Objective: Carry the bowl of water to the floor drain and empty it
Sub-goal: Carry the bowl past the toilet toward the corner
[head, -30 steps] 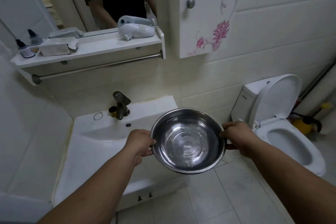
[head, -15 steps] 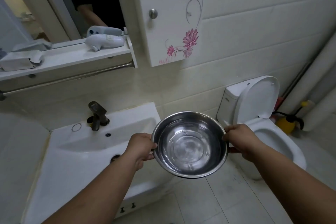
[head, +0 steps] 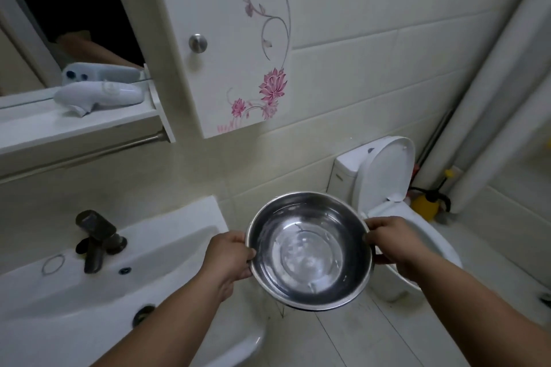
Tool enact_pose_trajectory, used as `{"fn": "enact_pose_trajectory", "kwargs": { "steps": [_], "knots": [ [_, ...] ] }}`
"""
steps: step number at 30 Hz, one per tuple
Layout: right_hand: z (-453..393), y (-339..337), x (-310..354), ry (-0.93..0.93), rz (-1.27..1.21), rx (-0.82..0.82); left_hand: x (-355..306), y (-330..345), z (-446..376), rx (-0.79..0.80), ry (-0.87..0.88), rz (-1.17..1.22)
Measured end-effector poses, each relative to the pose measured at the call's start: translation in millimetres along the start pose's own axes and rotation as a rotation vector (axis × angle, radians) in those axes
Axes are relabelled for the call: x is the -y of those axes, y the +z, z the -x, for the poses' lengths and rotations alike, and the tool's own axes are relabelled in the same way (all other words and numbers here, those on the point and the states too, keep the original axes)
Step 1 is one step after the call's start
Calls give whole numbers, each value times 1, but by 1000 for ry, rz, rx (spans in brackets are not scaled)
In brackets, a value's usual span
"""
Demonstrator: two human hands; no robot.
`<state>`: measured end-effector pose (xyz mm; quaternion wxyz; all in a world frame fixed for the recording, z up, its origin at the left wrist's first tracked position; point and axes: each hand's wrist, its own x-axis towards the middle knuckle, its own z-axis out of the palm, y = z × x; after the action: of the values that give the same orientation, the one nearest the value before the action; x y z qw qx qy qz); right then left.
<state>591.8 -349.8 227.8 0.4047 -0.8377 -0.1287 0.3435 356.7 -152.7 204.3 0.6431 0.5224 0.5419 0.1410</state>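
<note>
A round steel bowl (head: 308,250) with a shallow layer of clear water is held level in front of me, between the sink and the toilet. My left hand (head: 228,259) grips its left rim and my right hand (head: 393,244) grips its right rim. A small dark fitting (head: 546,298) shows on the floor at the right edge; I cannot tell if it is the drain.
A white sink (head: 179,244) with a dark faucet (head: 95,240) lies at lower left. A white toilet (head: 432,235) with raised lid (head: 384,176) stands right of the bowl. A yellow bottle (head: 425,207) sits in the corner by white pipes (head: 489,92). A wall cabinet (head: 226,39) hangs above.
My view has swung to the right: the sink and shelf slid left and the toilet came closer to centre. The bowl stays level in both hands, now off the sink's right edge.
</note>
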Motion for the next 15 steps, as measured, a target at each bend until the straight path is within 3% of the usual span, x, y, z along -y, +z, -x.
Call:
{"fn": "enact_pose_trajectory", "kwargs": {
  "steps": [8,15],
  "knots": [
    [-32,-17,0,11,18,7,-15,27,-13,7,14,-13],
    [-66,-38,7,-24,-9,68,-19,62,-17,-88,-3,-7]
  ]
}}
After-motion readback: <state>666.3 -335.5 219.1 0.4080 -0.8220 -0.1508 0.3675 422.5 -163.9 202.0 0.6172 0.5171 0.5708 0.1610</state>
